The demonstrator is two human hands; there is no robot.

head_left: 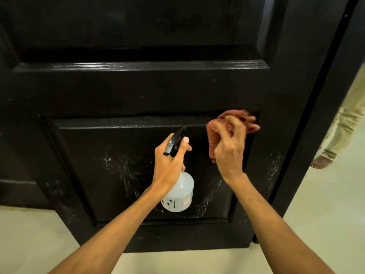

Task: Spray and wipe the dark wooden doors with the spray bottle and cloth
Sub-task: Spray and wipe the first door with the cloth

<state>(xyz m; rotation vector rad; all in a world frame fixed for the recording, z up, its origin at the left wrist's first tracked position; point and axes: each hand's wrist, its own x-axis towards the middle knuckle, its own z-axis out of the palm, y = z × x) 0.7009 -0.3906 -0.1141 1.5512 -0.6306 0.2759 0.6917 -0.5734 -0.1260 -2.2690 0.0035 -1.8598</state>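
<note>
L grip (169,165) clamped on spray bottle (182,192), R grip (229,153) clamped on cloth (211,137) at door (118,91) panel corner

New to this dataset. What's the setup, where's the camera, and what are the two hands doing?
There is no machine here. A person works with bare hands, and the single picture comes from a wide-angle camera worn on their head, looking forward and down. The left hand grips a translucent spray bottle by its black trigger head. The right hand holds a bunched reddish-brown cloth at the dark wooden door, near the top right corner of its lower panel. That panel shows whitish streaks. A pale floor lies below. At the right edge is another person's bare foot.
</note>
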